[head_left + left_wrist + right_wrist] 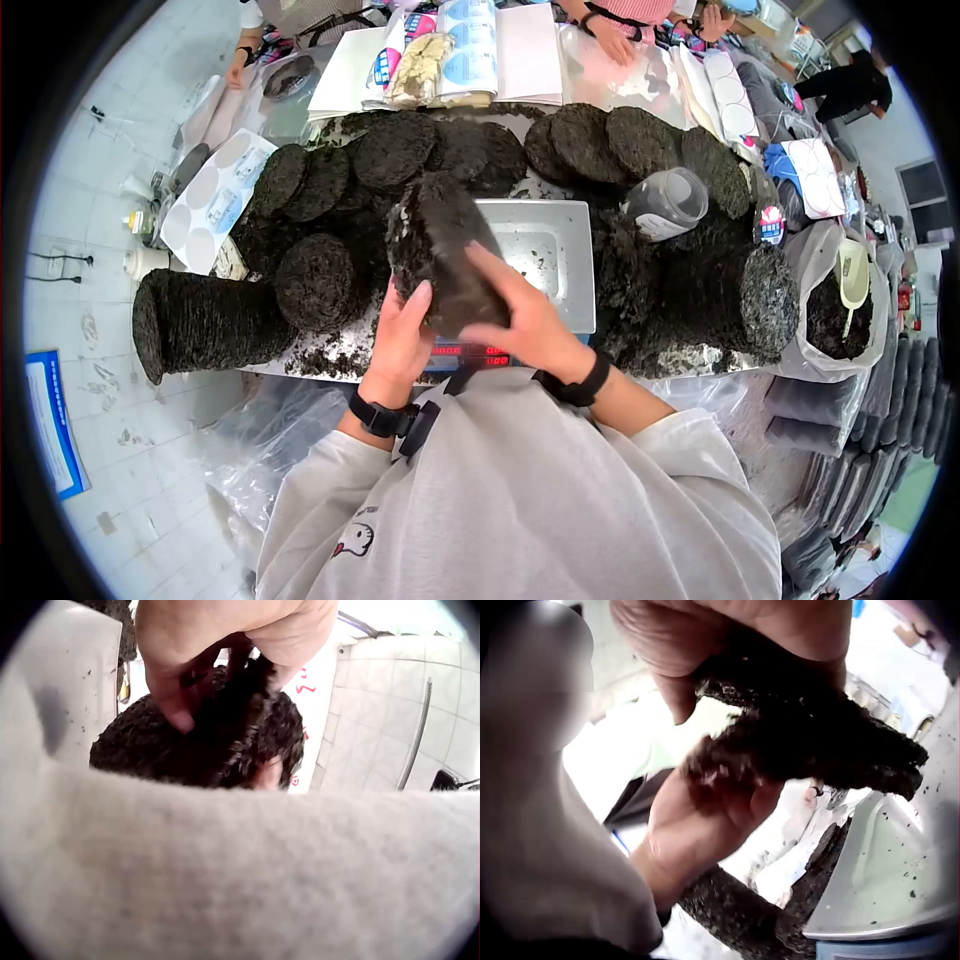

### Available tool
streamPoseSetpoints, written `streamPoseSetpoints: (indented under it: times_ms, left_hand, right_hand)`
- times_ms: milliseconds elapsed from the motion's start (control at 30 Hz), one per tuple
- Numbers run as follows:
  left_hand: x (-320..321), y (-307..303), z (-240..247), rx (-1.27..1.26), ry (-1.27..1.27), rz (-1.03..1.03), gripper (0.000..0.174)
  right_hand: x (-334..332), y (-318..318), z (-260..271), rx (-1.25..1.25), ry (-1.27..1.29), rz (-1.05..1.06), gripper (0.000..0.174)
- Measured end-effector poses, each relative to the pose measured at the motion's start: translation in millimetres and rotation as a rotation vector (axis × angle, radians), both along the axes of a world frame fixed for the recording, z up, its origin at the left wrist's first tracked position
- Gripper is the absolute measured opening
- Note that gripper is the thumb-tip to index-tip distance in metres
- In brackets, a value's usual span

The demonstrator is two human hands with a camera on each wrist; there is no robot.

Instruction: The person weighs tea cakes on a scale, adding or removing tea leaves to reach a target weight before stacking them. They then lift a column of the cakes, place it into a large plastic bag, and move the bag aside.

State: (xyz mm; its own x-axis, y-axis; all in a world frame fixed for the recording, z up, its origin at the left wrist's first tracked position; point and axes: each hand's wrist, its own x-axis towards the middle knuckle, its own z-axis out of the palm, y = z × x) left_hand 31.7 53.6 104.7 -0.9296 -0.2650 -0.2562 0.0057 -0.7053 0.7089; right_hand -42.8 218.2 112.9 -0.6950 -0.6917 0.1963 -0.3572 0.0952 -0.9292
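A thick bundle of dark, flaky round sheets (pixel 455 255) is held tilted between both hands, partly in front of a metal tray on a scale (pixel 545 255). The left hand (pixel 400 330) grips its lower left side, the thumb along the edge. On the near right side lies the right hand (pixel 535 320), thumb and fingers spread around it and slightly blurred. In the right wrist view the bundle (pixel 810 742) shows a split between layers, with the right hand (pixel 742 634) over its top and the left hand (pixel 705 817) underneath.
Stacks of dark discs (pixel 205 320) line both sides and the back of the table. A clear plastic jar (pixel 670 203) leans among them at right. Beyond stands a lined bin with a scoop (pixel 853 275). Other people's hands show across the table.
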Motion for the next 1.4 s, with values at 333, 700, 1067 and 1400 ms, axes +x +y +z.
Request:
streamPoseSetpoints:
  times_ms: [333,700,1067,1400]
  left_hand:
    - [99,-135,-6,-0.188,-0.176,0.453,0.039]
    - [-1,-52,0,0.083,-0.024,-0.101,0.039]
    - [-15,-76,-73,-0.583,-0.181,0.237,0.059]
    - [-3,-115,2,-1.096,0.001,0.322,0.045]
  right_hand:
    - [-23,74,-92,-0.414,-0.895,-0.607,0.036]
    - [-7,36,-2,-0.321,-0.789,-0.322,0.055]
    - [-34,108,-88,0.112,-0.281,-0.785,0.059]
    - [-42,157,-16,0.028,-0.155,-0.786,0.041]
